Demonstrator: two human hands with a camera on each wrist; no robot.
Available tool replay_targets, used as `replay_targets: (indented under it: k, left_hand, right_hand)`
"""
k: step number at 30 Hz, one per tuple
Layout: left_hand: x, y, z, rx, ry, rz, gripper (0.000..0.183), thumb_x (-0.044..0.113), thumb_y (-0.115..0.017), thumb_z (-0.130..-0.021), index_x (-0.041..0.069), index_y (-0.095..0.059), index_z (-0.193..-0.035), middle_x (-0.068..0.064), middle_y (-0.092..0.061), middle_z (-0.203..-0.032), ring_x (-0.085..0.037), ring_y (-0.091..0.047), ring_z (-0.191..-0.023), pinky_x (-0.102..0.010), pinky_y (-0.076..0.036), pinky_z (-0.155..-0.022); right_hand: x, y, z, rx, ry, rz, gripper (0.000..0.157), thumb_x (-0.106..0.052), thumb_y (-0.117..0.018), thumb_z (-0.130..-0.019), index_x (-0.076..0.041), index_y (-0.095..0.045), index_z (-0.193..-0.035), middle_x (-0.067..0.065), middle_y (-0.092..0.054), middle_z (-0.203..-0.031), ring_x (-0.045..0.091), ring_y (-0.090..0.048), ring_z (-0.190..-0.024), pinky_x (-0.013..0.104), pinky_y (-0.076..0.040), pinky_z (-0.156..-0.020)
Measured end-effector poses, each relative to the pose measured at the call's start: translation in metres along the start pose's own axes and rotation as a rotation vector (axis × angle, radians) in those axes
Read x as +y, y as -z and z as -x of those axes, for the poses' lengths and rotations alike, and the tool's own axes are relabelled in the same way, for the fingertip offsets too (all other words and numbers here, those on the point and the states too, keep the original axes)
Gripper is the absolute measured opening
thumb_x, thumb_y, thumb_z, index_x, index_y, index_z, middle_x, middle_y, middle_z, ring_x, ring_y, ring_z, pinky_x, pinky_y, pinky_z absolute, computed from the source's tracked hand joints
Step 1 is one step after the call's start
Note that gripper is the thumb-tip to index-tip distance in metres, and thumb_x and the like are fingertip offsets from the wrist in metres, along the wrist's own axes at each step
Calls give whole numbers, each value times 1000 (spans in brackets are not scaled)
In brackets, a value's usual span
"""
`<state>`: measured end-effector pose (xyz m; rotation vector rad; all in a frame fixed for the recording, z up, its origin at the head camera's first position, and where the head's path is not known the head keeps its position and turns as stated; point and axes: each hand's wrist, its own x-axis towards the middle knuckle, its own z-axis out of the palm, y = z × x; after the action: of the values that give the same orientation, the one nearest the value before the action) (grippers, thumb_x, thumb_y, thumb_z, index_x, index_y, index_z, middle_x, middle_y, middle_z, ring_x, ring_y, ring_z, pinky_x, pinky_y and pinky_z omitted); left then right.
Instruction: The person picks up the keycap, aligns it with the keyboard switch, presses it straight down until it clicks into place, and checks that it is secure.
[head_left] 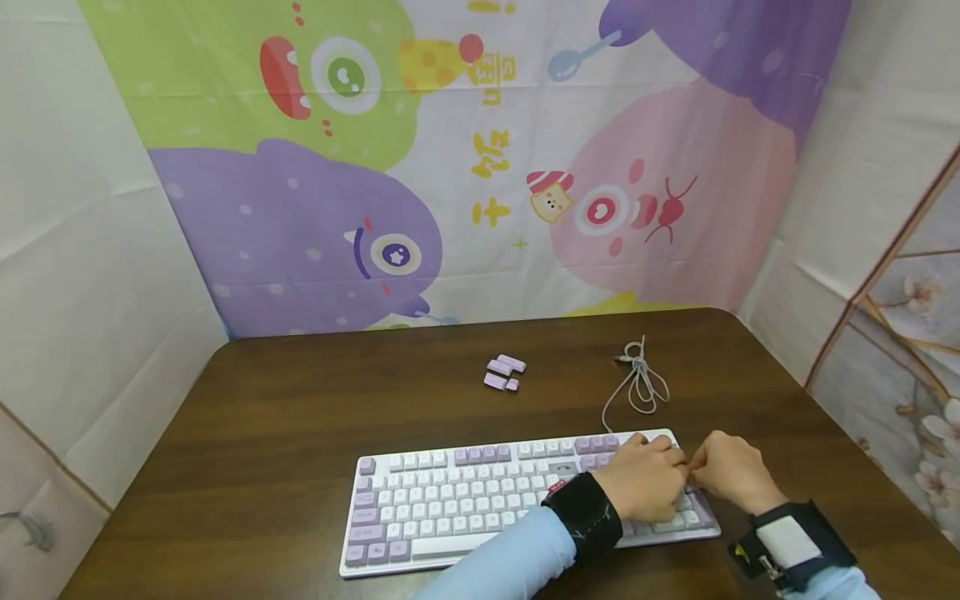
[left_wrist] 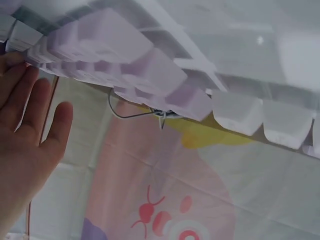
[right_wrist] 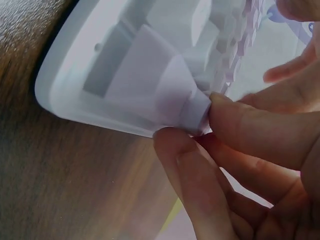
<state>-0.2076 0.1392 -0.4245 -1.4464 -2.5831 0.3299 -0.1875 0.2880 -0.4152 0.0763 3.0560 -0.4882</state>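
Observation:
A white and lilac keyboard [head_left: 450, 546] lies on the table, its right end partly covered by both hands. My left hand [head_left: 648, 479] lies over the number pad; in the left wrist view its fingers [left_wrist: 59, 127] look fairly straight, with the foremost tips against the keys. Beside the keyboard's right edge, my right hand [head_left: 735, 471] pinches a small lilac keycap [right_wrist: 195, 111] between thumb and finger. A tall lilac key [right_wrist: 145, 75] stands right behind that keycap at the board's corner, and the two overlap in the right wrist view.
Several loose lilac keycaps [head_left: 495, 381] lie behind the keyboard. A bundled grey cable [head_left: 639, 387] runs from its back edge. A cartoon-printed cloth [head_left: 487, 250] hangs behind the wooden table [head_left: 247, 467], with pale fabric walls at both sides.

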Motion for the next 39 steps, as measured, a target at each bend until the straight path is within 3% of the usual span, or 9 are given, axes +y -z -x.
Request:
replay_targets:
  k: [7, 13, 21, 32, 36, 39]
  left_hand:
    - [4, 6, -3, -28, 36, 6, 24, 48, -61, -77, 38, -63, -98, 23, -58, -111, 0, -46, -100, -21, -39, -77]
    - [6, 4, -6, -63, 51, 34, 23, 47, -61, -76, 39, -65, -97, 23, -58, -111, 0, -47, -100, -22, -40, -78]
    - [10, -1, -5, -42, 58, 45, 22, 49, -63, -72, 37, -65, -91, 21, -58, -106, 0, -48, -100, -24, -42, -80]
    - [9, -1, -1, -51, 57, 25, 28, 51, -61, -75, 36, -63, -98, 20, -56, -107, -2, -46, -102, -24, -41, -81]
    - [11, -3, 0, -56, 55, 7, 32, 51, -59, -76, 35, -63, -104, 20, -55, -111, -2, -44, -105, -24, -40, -83]
    - [12, -4, 0, -55, 53, -11, 35, 52, -57, -77, 35, -62, -107, 20, -54, -113, -2, -44, -107, -24, -40, -84]
  right_hand:
    - [-1, 4, -1, -42, -80, -3, 10, -14, -64, -68, -18, -71, -62, 11, -67, -74, 23, -54, -63, 43, -41, -52]
    - [3, -2, 0, -42, -25, -13, 13, -11, -64, -67, -16, -68, -55, 1, -58, -60, 17, -44, -57, 32, -33, -49]
    - [8, -7, 1, -43, 12, -20, 15, -11, -65, -67, -18, -69, -54, -4, -55, -53, 13, -40, -54, 29, -28, -50]
    - [3, -6, 6, -38, -34, -9, 12, -17, -66, -72, -19, -70, -60, 5, -66, -68, 17, -51, -59, 34, -35, -50]
    - [0, -8, 15, -81, -24, 7, 21, -20, -64, -76, -15, -57, -56, 3, -56, -60, 16, -46, -56, 32, -31, -48]
    - [5, -9, 22, -156, 50, 9, 17, -25, -67, -76, -8, -65, -73, 1, -50, -67, 16, -45, -62, 32, -33, -52]
